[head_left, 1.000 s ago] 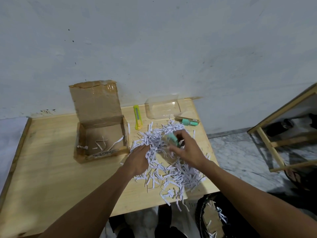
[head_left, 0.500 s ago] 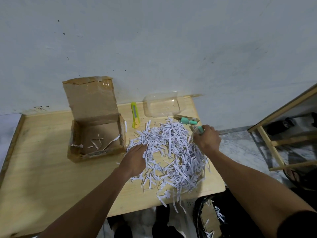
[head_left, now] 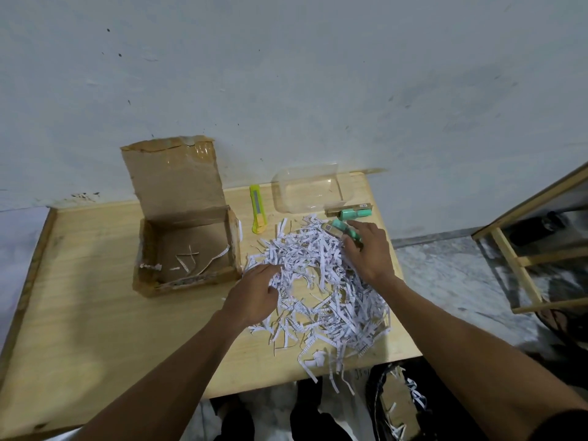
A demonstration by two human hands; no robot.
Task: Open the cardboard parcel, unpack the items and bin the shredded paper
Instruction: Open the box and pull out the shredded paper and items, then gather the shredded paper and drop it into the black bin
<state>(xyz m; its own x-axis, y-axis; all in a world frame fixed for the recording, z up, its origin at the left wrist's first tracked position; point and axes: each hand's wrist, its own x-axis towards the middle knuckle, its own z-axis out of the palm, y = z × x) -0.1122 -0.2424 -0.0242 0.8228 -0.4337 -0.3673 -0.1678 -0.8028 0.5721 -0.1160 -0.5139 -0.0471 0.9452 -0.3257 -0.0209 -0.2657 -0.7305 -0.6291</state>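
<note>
While the shredded paper (head_left: 321, 281) lies heaped on the wooden table (head_left: 89, 307), both hands rest in it. Fingers of the left hand (head_left: 254, 294) are loosely spread and buried in the pile's left edge, gripping nothing that shows. Fingers of the right hand (head_left: 369, 249) are fairly straight over a small green item (head_left: 345, 232) at the pile's far right edge; whether they pinch it or only lie on it I cannot tell. Just beyond those fingertips a second green item (head_left: 354, 213) lies beside a brown stick-like piece (head_left: 346, 207), and beyond that stands a clear plastic tub (head_left: 308, 192). Beyond the left fingers lies a yellow box cutter (head_left: 257, 208). Left of them sits the open cardboard parcel (head_left: 187, 249), lid up against the wall, a few paper strips inside. Below the table's near edge, under the right forearm, a dark bin (head_left: 397, 405) holds cardboard and some strips.
</note>
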